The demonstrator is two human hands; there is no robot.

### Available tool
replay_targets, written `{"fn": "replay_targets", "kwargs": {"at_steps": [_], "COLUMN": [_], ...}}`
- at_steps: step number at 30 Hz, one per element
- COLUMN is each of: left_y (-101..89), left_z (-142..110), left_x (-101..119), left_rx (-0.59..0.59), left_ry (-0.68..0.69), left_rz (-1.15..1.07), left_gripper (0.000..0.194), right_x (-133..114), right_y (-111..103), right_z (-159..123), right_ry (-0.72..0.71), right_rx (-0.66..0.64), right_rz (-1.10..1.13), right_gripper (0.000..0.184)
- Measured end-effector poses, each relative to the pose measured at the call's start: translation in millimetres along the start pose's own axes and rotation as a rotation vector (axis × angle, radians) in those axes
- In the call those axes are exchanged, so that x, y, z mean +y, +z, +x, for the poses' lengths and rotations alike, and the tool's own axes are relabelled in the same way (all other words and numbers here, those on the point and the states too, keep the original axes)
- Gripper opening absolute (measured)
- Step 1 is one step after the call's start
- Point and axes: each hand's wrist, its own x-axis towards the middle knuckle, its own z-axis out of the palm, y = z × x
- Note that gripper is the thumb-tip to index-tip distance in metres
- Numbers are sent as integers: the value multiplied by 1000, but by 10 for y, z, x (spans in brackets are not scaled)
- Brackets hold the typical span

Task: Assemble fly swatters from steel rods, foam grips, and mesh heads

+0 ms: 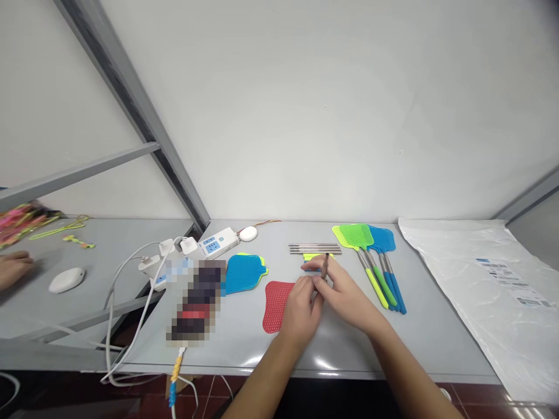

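Observation:
My left hand (302,308) is closed at the neck of a red fly swatter head (273,311), whose perforated paddle sticks out to the left. Against it my right hand (349,294) pinches a thin metal rod (325,266) that points up and away; where rod and head meet is hidden by my fingers. Just beyond my hands lie several loose metal rods (312,249) side by side, with a yellow handle (311,256) and a blue handle (309,266) partly covered by my right hand. Blue swatter heads (244,273) lie to the left, over a yellow one.
Fly swatters (358,235) with green, yellow and blue handles lie to the right, beside a large white plastic package (463,279). Power strips (218,243), cables and a blurred-out device (198,302) occupy the left. Another person's hand (15,269) rests on the neighbouring table.

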Motion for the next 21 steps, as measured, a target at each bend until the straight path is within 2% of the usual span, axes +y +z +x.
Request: {"fn": "replay_targets", "kwargs": {"at_steps": [3,7,13,21], "left_y": [-9,-11,-1,0], "left_z": [7,21,15,18], "left_x": [30,72,55,36], "left_rx": [-13,-41,-21,-14], "left_ry": [23,54,57,74], "left_rz": [-20,-20,39,49], "left_gripper": [13,12,9,9], "right_x": [-130,-230,-119,-49], "right_y": [-62,-41,86,107], "right_z": [-21,77,220,208], "right_ry": [-4,-8,-12,-3], "right_rx": [40,140,213,210], "right_rz": [60,262,420,401], "right_gripper": [24,14,30,33]}}
